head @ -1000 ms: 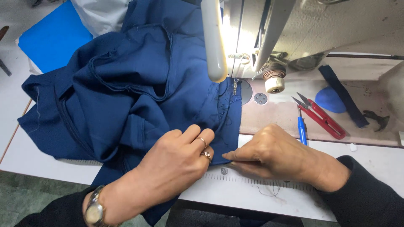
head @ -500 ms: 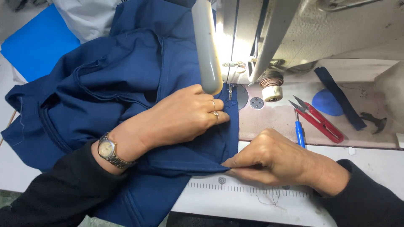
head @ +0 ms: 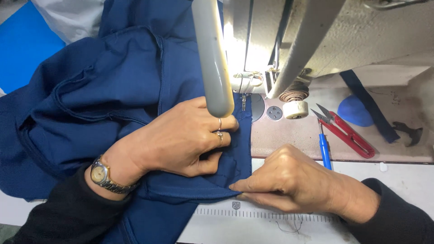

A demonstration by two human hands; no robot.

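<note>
**Both hands on blue garment at sewing machine**

Blue fabric covers the table from 9 to 12 o'clock, bunched in folds, its hemmed edge running up to the presser foot at centre top. Blue pad at 10 o'clock, partly under the cloth.

L hand: palm down on the fabric, fingers spread flat w/ tips near the needle area, not clenched; thumb tucked under a fold. Rings on two fingers, wristwatch at 8 o'clock.

Lamp arm crosses over the L hand at 12 o'clock.

R hand: at 5 o'clock, fingers curled, pinching the fabric's lower corner against the table edge, just above the ruler strip.

Machine bed, 2–3 o'clock: bobbin winder, blue-handled tool, red thread snips, blue chalk piece, dark strap. No containers in view.
</note>
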